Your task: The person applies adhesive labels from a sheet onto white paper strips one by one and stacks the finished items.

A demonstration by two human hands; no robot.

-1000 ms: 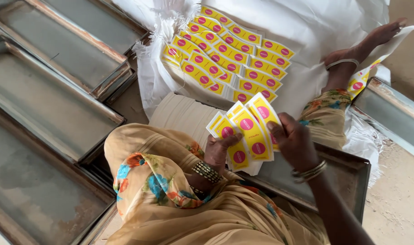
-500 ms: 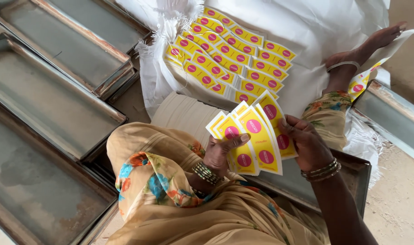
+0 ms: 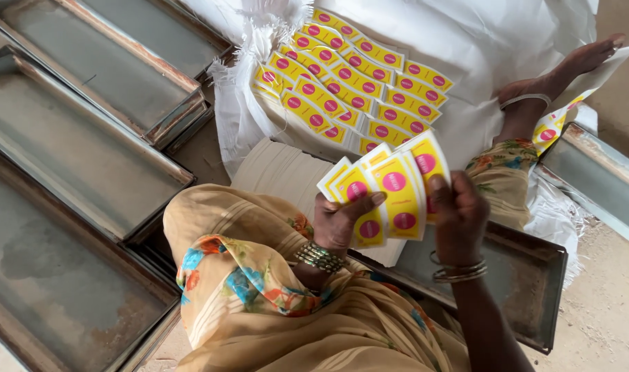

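held fan (image 3: pixel 390 193): yellow labels, pink dots | cloth rows (image 3: pixel 355 83): same

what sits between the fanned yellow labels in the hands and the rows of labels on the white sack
Nothing visible: open air and bare white sack separate the fanned labels, held in both hands, from the laid-out rows.

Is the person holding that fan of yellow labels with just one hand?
No, both the left hand and the right hand grip the fanned yellow labels, one at each side.
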